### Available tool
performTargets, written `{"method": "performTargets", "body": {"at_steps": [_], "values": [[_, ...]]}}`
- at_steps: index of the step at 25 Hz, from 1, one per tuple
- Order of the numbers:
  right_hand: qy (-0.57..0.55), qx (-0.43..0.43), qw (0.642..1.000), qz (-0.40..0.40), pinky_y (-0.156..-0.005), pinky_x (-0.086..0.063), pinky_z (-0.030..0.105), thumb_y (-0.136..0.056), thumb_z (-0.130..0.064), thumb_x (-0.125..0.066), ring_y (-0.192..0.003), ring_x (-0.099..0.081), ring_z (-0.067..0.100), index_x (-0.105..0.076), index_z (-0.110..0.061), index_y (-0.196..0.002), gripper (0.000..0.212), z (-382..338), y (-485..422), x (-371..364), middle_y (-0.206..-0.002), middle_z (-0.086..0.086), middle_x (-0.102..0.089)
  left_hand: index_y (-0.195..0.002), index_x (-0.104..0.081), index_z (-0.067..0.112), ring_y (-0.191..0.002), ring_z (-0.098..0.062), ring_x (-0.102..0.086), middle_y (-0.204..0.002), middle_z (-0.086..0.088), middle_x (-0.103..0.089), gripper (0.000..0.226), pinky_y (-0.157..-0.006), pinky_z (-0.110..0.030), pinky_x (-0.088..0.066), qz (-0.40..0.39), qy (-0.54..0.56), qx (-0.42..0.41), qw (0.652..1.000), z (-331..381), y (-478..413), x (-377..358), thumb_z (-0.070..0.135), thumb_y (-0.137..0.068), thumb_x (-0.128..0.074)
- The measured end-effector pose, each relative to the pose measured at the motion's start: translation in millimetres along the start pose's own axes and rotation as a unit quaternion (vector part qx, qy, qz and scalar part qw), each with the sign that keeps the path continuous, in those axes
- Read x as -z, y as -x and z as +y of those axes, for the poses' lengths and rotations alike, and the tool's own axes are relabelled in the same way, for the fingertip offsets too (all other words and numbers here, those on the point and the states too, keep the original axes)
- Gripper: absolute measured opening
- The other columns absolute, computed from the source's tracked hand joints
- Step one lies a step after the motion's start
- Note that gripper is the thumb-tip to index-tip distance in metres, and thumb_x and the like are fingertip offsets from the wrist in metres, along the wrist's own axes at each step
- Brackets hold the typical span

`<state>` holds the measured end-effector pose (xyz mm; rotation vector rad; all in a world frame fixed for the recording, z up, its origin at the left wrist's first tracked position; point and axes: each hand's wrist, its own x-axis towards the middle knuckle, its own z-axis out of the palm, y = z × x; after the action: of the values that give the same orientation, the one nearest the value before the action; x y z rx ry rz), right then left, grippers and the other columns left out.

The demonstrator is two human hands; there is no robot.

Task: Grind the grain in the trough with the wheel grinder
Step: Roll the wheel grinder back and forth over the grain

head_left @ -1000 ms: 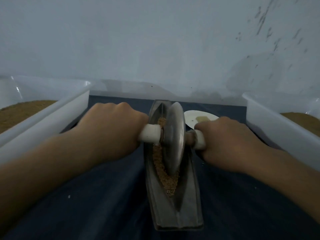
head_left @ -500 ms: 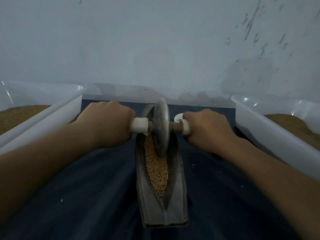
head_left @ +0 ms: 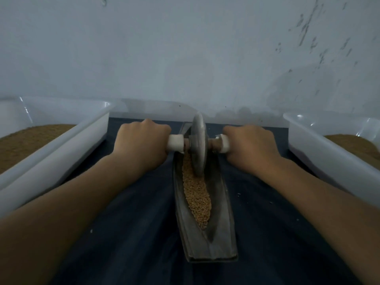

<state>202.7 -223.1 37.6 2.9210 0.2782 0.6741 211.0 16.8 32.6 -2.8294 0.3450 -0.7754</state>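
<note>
A narrow boat-shaped metal trough (head_left: 223,229) lies lengthwise on a dark blue cloth and holds tan grain (head_left: 196,194) along its groove. The grey wheel grinder (head_left: 198,144) stands on edge at the trough's far end, its lower rim in the grain. My left hand (head_left: 141,145) grips the white handle on the wheel's left. My right hand (head_left: 249,146) grips the white handle on its right. Both arms are stretched forward. The far tip of the trough is hidden behind the wheel.
A white plastic tub (head_left: 61,140) with brown ground grain stands at the left. Another white tub (head_left: 329,153) with similar brown grain stands at the right. A pale wall (head_left: 185,58) rises just behind the trough. A few loose grains lie on the cloth (head_left: 133,243).
Both hands have pushed the wheel away from me, from the trough's middle to its far end. More grain now lies uncovered in the near part of the groove.
</note>
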Motion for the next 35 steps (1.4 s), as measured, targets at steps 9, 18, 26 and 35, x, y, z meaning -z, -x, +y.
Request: {"method": "performTargets", "body": {"at_steps": [9, 18, 26, 35], "values": [[-0.037, 0.043, 0.998, -0.035, -0.047, -0.033, 0.027, -0.072, -0.043, -0.062, -0.061, -0.052, 0.011, -0.044, -0.041, -0.085, 0.022, 17.3, 29.8, 3.1, -0.068, -0.015, -0.049, -0.076, -0.043, 0.031, -0.047, -0.019, -0.029, -0.058, 0.008, -0.031, 0.021, -0.046, -0.024, -0.013, 0.089, -0.045, -0.089, 0.991, -12.5, 24.5, -0.9, 0.046, -0.074, -0.058], [0.017, 0.132, 0.99, 0.039, -0.048, -0.028, 0.024, -0.074, -0.048, -0.064, -0.069, -0.048, 0.014, -0.055, -0.031, -0.067, 0.021, 20.9, 30.3, 10.1, -0.082, -0.012, -0.049, -0.101, -0.039, 0.036, -0.048, -0.023, -0.052, -0.06, 0.007, -0.045, 0.038, -0.044, -0.026, -0.03, 0.075, 0.047, -0.12, 0.989, -24.3, 37.5, 0.8, 0.051, -0.071, -0.056], [0.05, 0.058, 0.997, 0.015, -0.048, -0.033, 0.026, -0.085, -0.048, -0.065, -0.059, -0.05, 0.016, -0.047, -0.031, -0.074, 0.027, 6.2, -5.8, 6.0, -0.067, -0.008, -0.05, -0.089, -0.052, 0.031, -0.066, -0.021, -0.052, -0.073, 0.006, -0.047, 0.021, -0.056, -0.032, -0.035, -0.022, 0.035, 0.003, 0.999, -6.5, 4.4, -9.0, 0.052, -0.086, -0.056], [0.023, 0.133, 0.984, 0.12, -0.042, -0.012, 0.014, -0.06, -0.043, -0.06, -0.041, -0.016, 0.0, -0.032, -0.031, -0.07, 0.032, 19.2, 59.0, 14.5, -0.053, -0.019, -0.015, -0.074, -0.033, 0.037, -0.045, -0.01, -0.03, -0.055, 0.013, -0.04, 0.025, -0.045, -0.018, -0.008, 0.093, -0.016, -0.146, 0.985, -32.3, 50.5, 9.4, 0.057, -0.071, -0.048]]}}
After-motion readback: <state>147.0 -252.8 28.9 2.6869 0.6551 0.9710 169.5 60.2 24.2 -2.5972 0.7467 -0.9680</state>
